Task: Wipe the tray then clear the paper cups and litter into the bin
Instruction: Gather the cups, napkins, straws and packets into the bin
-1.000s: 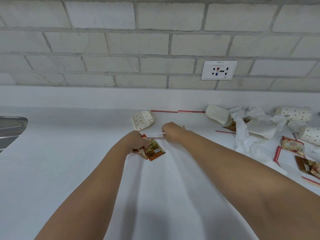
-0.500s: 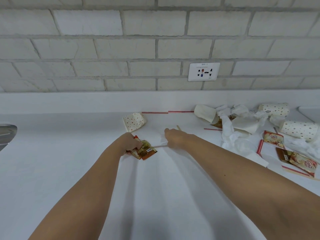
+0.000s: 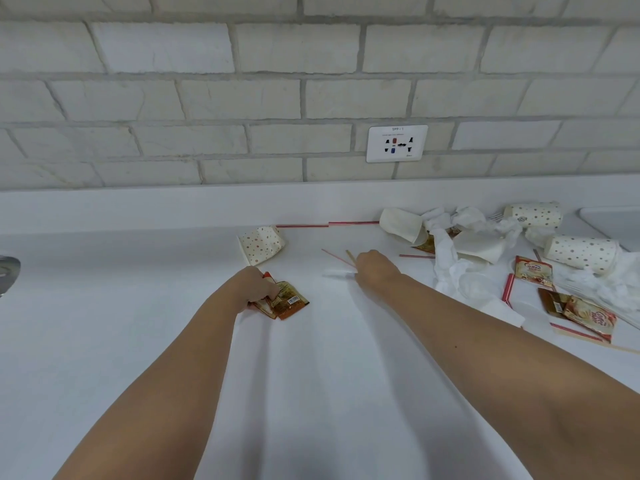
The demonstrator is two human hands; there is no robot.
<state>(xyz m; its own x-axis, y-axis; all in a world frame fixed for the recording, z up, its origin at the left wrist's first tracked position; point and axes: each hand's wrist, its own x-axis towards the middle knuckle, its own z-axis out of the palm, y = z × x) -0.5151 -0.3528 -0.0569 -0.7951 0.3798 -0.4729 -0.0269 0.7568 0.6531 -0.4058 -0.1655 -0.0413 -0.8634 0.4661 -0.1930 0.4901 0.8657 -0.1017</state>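
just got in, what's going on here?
A person is picking litter off a white counter. The left hand grips a bunch of brown sachets; the right hand pinches a few thin sticks. A crushed dotted cup lies by the wall, and more cups, tissues and loose sachets lie uncollected at the right.

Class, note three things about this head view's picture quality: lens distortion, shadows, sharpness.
Head view: the wide-angle lens bows the mortar lines of the brick wall and stretches both forearms; light is even, with soft streaked shadows on the white counter under the arms and no glare; the sachets in the left hand are sharp, the thin sticks in the right hand faint.
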